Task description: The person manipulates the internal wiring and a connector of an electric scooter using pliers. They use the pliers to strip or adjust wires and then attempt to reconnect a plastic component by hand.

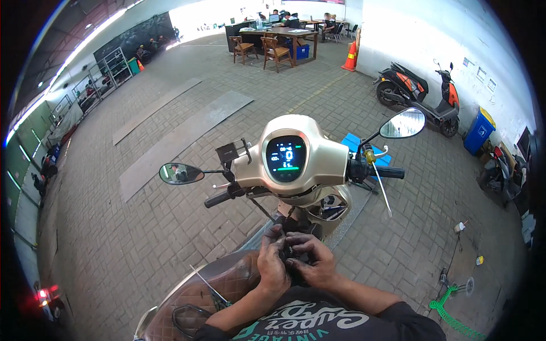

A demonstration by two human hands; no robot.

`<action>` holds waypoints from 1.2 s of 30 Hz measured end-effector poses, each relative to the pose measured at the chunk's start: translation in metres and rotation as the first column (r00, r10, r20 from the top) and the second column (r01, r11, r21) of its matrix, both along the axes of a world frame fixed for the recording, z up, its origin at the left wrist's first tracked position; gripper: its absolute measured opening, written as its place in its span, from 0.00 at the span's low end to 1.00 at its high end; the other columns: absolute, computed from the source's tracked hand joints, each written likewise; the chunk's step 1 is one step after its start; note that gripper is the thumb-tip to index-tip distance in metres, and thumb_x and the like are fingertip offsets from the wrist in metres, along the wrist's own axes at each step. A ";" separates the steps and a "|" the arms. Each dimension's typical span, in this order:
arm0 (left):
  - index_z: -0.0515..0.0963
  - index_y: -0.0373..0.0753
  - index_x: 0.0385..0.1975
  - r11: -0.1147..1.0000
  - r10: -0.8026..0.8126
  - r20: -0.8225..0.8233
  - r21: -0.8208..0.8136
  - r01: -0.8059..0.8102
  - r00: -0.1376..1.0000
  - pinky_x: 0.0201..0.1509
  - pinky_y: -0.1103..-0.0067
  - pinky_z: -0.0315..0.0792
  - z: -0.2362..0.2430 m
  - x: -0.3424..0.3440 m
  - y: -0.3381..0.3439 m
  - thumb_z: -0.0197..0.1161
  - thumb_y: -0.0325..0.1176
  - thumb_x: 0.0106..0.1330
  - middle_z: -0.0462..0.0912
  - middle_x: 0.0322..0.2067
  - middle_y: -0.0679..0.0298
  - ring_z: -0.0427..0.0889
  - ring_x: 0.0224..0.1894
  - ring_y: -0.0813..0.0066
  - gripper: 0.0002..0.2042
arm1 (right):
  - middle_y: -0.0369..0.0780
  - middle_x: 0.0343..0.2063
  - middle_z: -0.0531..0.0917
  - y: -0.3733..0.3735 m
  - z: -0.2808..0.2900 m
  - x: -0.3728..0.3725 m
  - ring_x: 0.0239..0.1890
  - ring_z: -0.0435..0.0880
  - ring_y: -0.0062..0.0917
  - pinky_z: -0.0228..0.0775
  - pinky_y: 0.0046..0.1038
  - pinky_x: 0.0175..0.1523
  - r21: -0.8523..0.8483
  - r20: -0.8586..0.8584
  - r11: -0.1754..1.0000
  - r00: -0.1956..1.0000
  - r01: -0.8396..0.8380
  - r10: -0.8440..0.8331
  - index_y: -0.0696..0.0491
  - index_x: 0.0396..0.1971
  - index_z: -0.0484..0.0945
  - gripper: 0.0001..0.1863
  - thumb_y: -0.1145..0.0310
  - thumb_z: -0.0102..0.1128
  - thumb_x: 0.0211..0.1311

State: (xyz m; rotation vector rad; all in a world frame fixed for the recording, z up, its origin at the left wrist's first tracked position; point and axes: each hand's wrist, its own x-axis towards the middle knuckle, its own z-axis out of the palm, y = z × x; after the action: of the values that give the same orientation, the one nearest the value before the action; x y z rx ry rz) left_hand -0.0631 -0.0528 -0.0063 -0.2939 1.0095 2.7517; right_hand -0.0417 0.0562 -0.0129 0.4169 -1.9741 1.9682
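Observation:
Close together in front of my chest, my left hand (273,262) and my right hand (312,259) are closed around a small dark part. The fingers hide most of it, so its kind cannot be made out. Dark cables (290,215) run just beyond my fingertips, below the champagne-coloured scooter handlebar cover (335,162). Its round display (286,158) is lit. A screwdriver (382,187) with a yellow handle rests at the right grip, shaft slanting down. To the left of my left forearm is the brown quilted seat (227,274), with a thin rod-like tool (207,282) and a black cable loop (185,318).
Mirrors (402,123) stick out on both sides of the handlebar. Metal plates (187,139) lie on the paved floor ahead. An orange and black scooter (421,94) and a blue bin (479,131) stand by the right wall. A green coiled hose (449,310) lies lower right.

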 end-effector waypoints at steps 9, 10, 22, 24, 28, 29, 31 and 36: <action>0.60 0.37 0.51 1.000 -0.002 -0.003 -0.016 0.002 1.000 0.45 0.73 0.74 -0.005 -0.001 -0.001 0.41 0.25 0.59 0.73 0.40 0.55 0.75 0.41 0.66 0.18 | 0.47 0.45 0.76 0.004 -0.001 -0.002 0.50 0.75 0.35 0.67 0.31 0.54 0.142 -0.095 0.988 0.993 -0.058 0.072 0.58 0.35 0.71 0.17 0.82 0.66 0.43; 0.60 0.37 0.51 0.999 -0.003 -0.014 -0.033 0.003 1.000 0.45 0.73 0.74 -0.005 -0.001 -0.002 0.41 0.25 0.59 0.72 0.40 0.55 0.75 0.41 0.66 0.18 | 0.48 0.45 0.76 0.000 0.000 0.000 0.50 0.75 0.35 0.67 0.31 0.54 0.052 -0.040 0.998 0.998 -0.040 0.042 0.58 0.34 0.71 0.17 0.82 0.66 0.43; 0.60 0.38 0.51 1.000 0.005 0.005 -0.020 -0.004 1.000 0.45 0.72 0.74 -0.008 -0.002 -0.002 0.41 0.25 0.60 0.72 0.40 0.56 0.76 0.41 0.66 0.17 | 0.47 0.46 0.75 0.000 0.002 -0.001 0.51 0.75 0.34 0.67 0.31 0.55 0.056 -0.043 0.997 0.998 -0.053 0.056 0.59 0.36 0.72 0.18 0.82 0.66 0.42; 0.60 0.38 0.51 1.000 0.009 0.010 -0.019 -0.009 1.000 0.44 0.72 0.75 -0.010 -0.002 -0.002 0.41 0.25 0.60 0.72 0.40 0.56 0.76 0.41 0.65 0.17 | 0.47 0.46 0.75 -0.001 0.001 0.000 0.51 0.75 0.34 0.67 0.31 0.55 -0.077 0.061 0.996 0.997 -0.041 0.046 0.59 0.35 0.72 0.17 0.82 0.66 0.42; 0.60 0.38 0.51 1.000 -0.001 -0.015 -0.012 0.001 1.000 0.44 0.73 0.75 -0.010 -0.002 -0.002 0.42 0.26 0.61 0.73 0.39 0.56 0.76 0.40 0.66 0.17 | 0.47 0.46 0.75 0.000 0.000 -0.001 0.51 0.75 0.34 0.67 0.31 0.54 0.028 -0.018 0.998 0.998 -0.058 0.059 0.59 0.35 0.72 0.17 0.82 0.66 0.43; 0.60 0.38 0.51 1.000 -0.001 -0.015 -0.013 0.001 1.000 0.44 0.73 0.75 -0.010 -0.002 -0.002 0.42 0.26 0.61 0.73 0.39 0.56 0.76 0.40 0.66 0.17 | 0.47 0.46 0.75 -0.001 0.000 0.000 0.50 0.75 0.34 0.67 0.31 0.54 -0.036 0.030 0.998 0.999 -0.043 0.044 0.59 0.33 0.72 0.16 0.82 0.66 0.43; 0.60 0.38 0.51 1.000 0.005 0.013 0.001 -0.005 1.000 0.44 0.73 0.75 -0.008 -0.001 -0.002 0.41 0.25 0.61 0.73 0.39 0.56 0.76 0.40 0.66 0.17 | 0.47 0.46 0.75 0.004 -0.003 -0.004 0.50 0.75 0.35 0.67 0.31 0.54 0.062 -0.047 0.997 0.998 -0.050 0.052 0.59 0.34 0.72 0.16 0.81 0.66 0.42; 0.60 0.37 0.51 0.999 0.022 0.016 -0.032 -0.022 1.000 0.44 0.74 0.75 -0.006 -0.001 -0.001 0.41 0.25 0.61 0.73 0.40 0.56 0.76 0.40 0.66 0.17 | 0.47 0.45 0.76 0.000 0.001 -0.002 0.50 0.76 0.36 0.67 0.32 0.54 0.009 -0.005 1.000 1.000 -0.022 0.022 0.58 0.33 0.73 0.16 0.81 0.67 0.42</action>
State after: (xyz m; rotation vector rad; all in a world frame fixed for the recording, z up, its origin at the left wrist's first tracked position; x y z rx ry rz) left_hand -0.0644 -0.0541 -0.0126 -0.3331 1.0530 2.7505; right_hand -0.0433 0.0562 -0.0123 0.4479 -1.9845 1.9699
